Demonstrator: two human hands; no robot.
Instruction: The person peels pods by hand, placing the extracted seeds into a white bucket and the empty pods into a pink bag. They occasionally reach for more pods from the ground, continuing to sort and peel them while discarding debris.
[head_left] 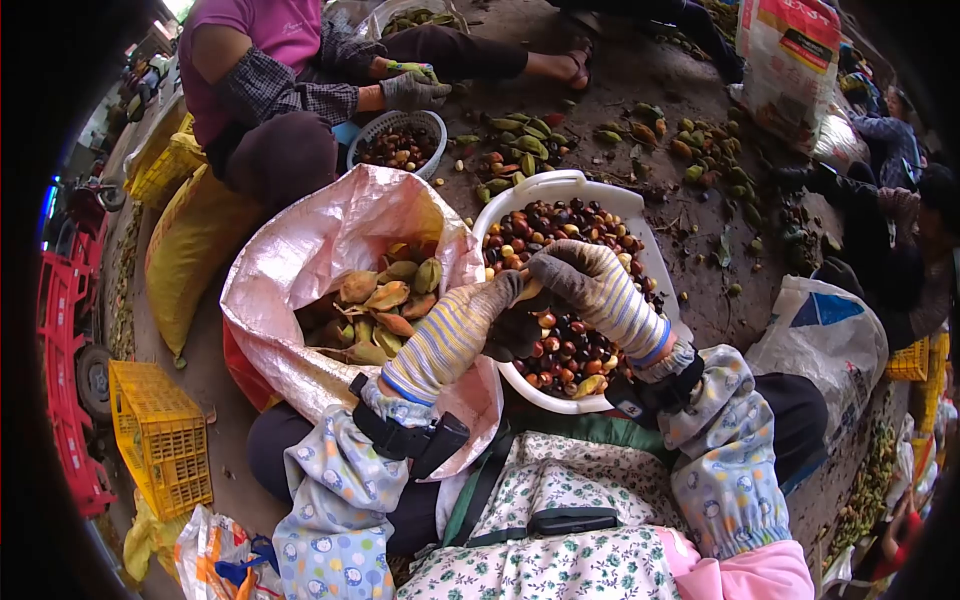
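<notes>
My left hand (450,330) and my right hand (598,290), both in striped, dirt-stained work gloves, meet over a white plastic basin (655,260). Between their fingertips is a small tan seed pod (529,289), mostly hidden by the gloves. Both hands are closed on it. Shiny brown and dark seeds (565,345) fill much of the basin below. To the left, an open woven sack (270,265) holds several green and brownish pods (385,297); my left forearm passes over its near edge.
Across from me sits a person in gloves (415,90) beside a small round basket (437,130) of seeds. Loose green pods (525,145) lie on the ground. Yellow crates (160,440) stand at left, a white sack (820,335) at right, and other people sit farther right.
</notes>
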